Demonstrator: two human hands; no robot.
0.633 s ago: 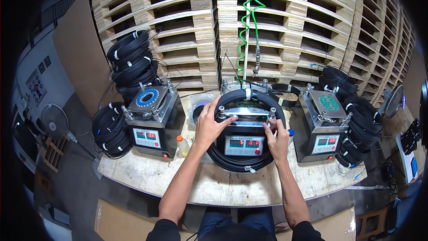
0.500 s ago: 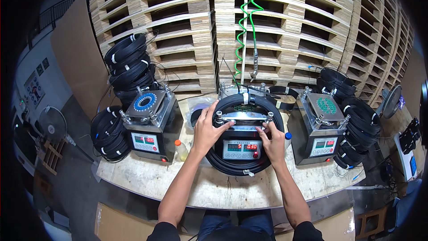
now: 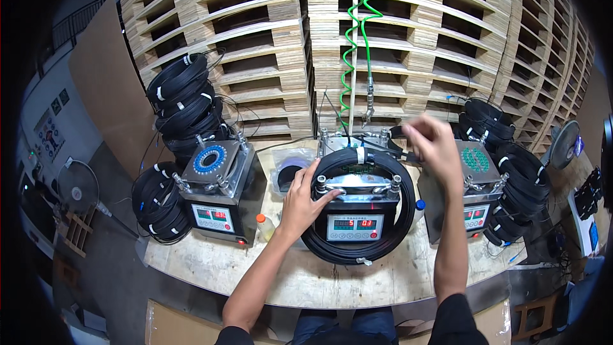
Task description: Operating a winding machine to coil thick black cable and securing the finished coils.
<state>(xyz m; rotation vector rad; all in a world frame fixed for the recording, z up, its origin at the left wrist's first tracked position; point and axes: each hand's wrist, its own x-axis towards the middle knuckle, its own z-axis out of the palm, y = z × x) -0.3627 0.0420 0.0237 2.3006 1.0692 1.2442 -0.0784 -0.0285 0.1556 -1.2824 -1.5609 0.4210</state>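
Observation:
A coil of black cable (image 3: 311,243) with white ties hangs around the front of the middle metal box-shaped machine (image 3: 355,227), which has a red digital display. My left hand (image 3: 300,204) is on the coil's left side, fingers along its outside and thumb reaching across to the machine's top plate by the left knob (image 3: 321,181). Raised to the right of the coil is my right hand (image 3: 435,150), fingers curled and blurred, in front of the right-hand machine (image 3: 474,160) with green round ports. Whether it holds anything is unclear.
On the left stands a similar machine (image 3: 211,159) with a blue ring of ports. Stacked black cable coils (image 3: 182,99) flank both sides. An orange-capped bottle (image 3: 264,225) and a blue-capped bottle (image 3: 419,206) are near the coil. A green spiral hose (image 3: 366,38) hangs before wooden pallets (image 3: 249,45).
My right hand has left the right knob of the middle machine and moved up and to the right. My left hand stays on the coil's left side.

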